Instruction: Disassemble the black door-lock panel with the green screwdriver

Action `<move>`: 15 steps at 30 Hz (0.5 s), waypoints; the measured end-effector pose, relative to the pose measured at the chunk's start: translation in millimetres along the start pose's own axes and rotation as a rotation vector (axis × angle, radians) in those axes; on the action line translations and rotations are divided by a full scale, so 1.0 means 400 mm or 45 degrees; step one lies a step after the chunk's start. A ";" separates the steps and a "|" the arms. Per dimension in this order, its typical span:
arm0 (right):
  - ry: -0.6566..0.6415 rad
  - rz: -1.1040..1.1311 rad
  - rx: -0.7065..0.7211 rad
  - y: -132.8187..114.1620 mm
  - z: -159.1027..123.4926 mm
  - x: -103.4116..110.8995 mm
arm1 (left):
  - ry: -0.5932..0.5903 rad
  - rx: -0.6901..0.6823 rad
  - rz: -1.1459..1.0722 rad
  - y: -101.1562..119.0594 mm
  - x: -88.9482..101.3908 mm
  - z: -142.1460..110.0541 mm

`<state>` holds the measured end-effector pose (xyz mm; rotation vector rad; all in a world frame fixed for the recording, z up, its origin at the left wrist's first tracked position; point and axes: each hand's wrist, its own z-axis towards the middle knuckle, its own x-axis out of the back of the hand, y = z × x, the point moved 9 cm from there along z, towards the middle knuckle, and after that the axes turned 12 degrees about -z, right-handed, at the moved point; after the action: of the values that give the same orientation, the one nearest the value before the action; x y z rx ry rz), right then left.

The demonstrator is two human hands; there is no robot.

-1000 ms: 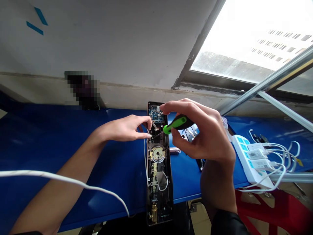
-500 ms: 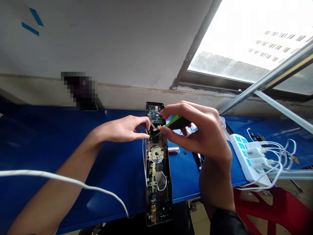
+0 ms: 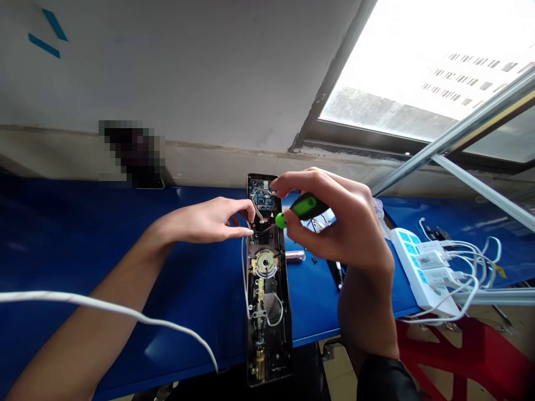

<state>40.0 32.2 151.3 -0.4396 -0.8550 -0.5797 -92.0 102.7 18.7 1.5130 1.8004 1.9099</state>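
Note:
An opened electronic door lock (image 3: 266,323) stretches lengthwise from the table over its front edge, its inner parts facing up. A blue circuit board (image 3: 262,201) sits at its far end, with a round metal piece and a brass-coloured part nearer to me. My right hand (image 3: 334,217) grips a green-and-black screwdriver (image 3: 307,207), its thin shaft slanting down left into the lock below the board. At the lock's left rim, my left hand (image 3: 223,220) has its thumb and curled forefinger on the housing, close to the screwdriver's tip. Thin wires run past these fingers.
Right of the lock lie a pink cylinder (image 3: 296,256) and small black screws (image 3: 315,260). A white power strip (image 3: 412,256) with plugged-in chargers stands farther right. A white cable (image 3: 146,317) crosses on the left. A red stool (image 3: 472,351) stands below right.
The screwdriver handle has turned in my right fingers, showing a different green patch. My left hand keeps its place at the rim. The whole view has shifted slightly.

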 end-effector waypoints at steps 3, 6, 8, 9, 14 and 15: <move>-0.037 0.051 -0.009 0.000 -0.002 -0.004 | -0.002 -0.003 0.004 -0.002 0.001 -0.001; -0.031 -0.015 -0.013 0.005 -0.003 0.000 | 0.004 -0.007 0.030 -0.003 0.003 -0.001; -0.032 -0.024 -0.006 0.005 -0.003 0.001 | 0.012 -0.010 0.044 -0.003 0.006 -0.002; -0.042 -0.003 0.000 0.005 -0.004 0.000 | 0.014 -0.015 0.046 -0.002 0.007 -0.003; -0.050 0.014 0.003 0.003 -0.004 0.000 | 0.000 -0.031 0.025 0.006 0.009 -0.013; -0.039 -0.010 0.002 0.004 -0.004 0.002 | -0.002 -0.028 0.028 0.006 0.011 -0.016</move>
<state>42.3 32.5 150.7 -0.4449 -0.8868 -0.5810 -97.2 100.5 24.3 1.5332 1.7633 1.9316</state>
